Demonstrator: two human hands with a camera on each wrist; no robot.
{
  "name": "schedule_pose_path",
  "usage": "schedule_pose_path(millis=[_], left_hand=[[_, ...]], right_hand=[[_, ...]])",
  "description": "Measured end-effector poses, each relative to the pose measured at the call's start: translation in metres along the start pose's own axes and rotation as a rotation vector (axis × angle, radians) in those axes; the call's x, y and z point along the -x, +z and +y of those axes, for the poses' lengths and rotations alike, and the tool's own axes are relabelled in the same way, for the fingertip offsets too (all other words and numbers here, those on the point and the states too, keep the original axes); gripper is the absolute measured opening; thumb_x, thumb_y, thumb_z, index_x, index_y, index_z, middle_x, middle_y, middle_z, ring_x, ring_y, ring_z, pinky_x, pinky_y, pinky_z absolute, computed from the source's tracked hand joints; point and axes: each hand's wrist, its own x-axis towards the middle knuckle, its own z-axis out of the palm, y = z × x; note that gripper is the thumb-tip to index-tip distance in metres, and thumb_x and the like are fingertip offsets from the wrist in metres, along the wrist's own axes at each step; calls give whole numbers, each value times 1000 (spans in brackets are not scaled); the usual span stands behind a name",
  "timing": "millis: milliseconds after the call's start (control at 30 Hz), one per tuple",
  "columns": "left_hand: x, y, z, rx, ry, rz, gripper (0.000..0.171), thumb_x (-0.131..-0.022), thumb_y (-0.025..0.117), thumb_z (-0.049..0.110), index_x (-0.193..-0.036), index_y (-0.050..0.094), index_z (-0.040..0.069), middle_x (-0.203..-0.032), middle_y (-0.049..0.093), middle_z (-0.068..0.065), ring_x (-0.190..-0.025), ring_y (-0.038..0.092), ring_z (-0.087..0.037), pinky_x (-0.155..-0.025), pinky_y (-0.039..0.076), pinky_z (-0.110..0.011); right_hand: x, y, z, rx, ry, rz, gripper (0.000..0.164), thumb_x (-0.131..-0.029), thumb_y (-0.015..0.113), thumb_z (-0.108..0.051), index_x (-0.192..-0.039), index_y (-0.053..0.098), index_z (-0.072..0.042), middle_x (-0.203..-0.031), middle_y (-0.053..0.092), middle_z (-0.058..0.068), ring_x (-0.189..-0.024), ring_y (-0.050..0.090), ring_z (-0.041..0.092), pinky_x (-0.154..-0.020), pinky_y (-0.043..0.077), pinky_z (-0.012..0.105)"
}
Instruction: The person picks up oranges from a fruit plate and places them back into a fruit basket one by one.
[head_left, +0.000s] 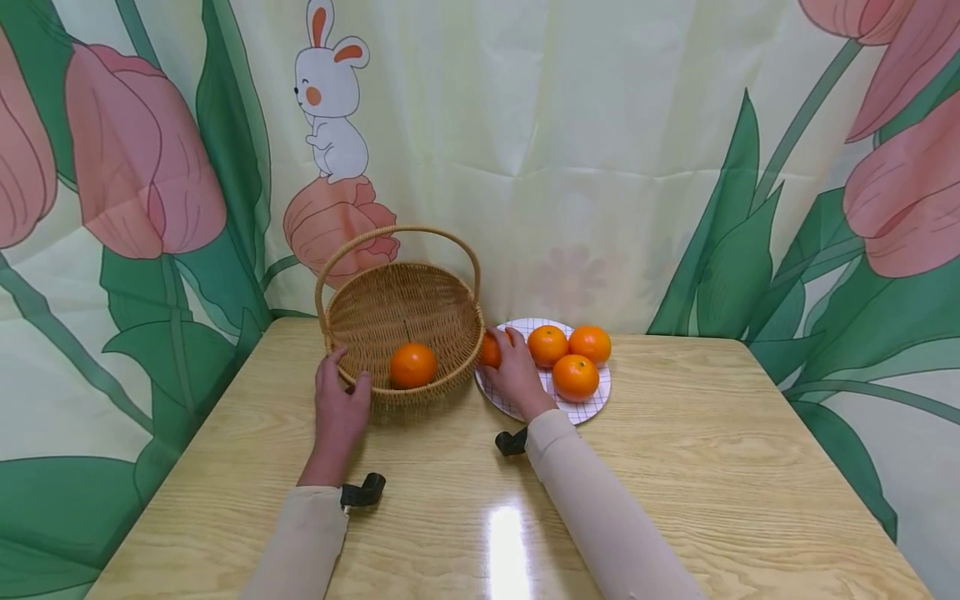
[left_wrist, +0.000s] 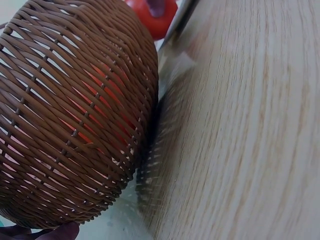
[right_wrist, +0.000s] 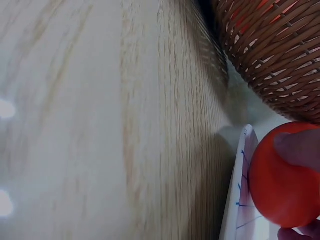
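One orange (head_left: 491, 350) was pinched in the right hand (head_left: 517, 379), the thumb pressed on its skin and another finger on the side across from it; it sat at the left edge of the checked plate (head_left: 576, 412), just beside the basket (head_left: 405, 296). Whether it had cleared the plate I could not tell. The skin looked smooth and glossy, so a grip too light or off its middle might have let it slip and roll. A low path sideways risked knocking it against the woven wall, or catching the plate's rim and tipping it.

The left hand (head_left: 341, 408) touched the basket's near-left rim, fingers and thumb apart; how firmly they held was unclear. Too slack, and a bump could have shoved the basket along the surface (head_left: 712, 467); too hard a pull might have tilted it and sent the basket's lone fruit (head_left: 413, 366) rolling inside.

Farther right, three more oranges (head_left: 575, 378) rested close together on the plate, where a jolt could have set them rolling.
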Motion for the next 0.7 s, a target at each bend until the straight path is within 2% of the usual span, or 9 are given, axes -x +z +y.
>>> schedule_pose_path(millis=[267, 467, 700], left_hand=[[0, 0, 1, -3, -4, -5, 55, -95, 52, 22, -146, 35, 15, -154, 26, -11, -135, 37, -32, -98, 45, -51], [0, 0, 0, -13, 1, 0, 55, -95, 53, 23, -146, 35, 13, -154, 27, -12, -139, 33, -31, -100, 44, -52], [-1, -2, 0, -1, 1, -9, 55, -95, 53, 22, -146, 34, 14, -155, 25, -12, -138, 34, -32, -99, 44, -52]], right_hand=[[8, -3, 0, 7, 21, 9, 64, -86, 73, -22, -142, 43, -21, -146, 35, 18, -127, 46, 40, -108, 40, 52], [15, -7, -2, 3, 50, -10, 64, -87, 72, -25, -142, 41, -25, -145, 34, 15, -127, 45, 37, -107, 41, 51], [23, -12, -3, -3, 32, 13, 62, -86, 73, -25, -140, 43, -25, -144, 35, 14, -127, 45, 37, -107, 41, 51]])
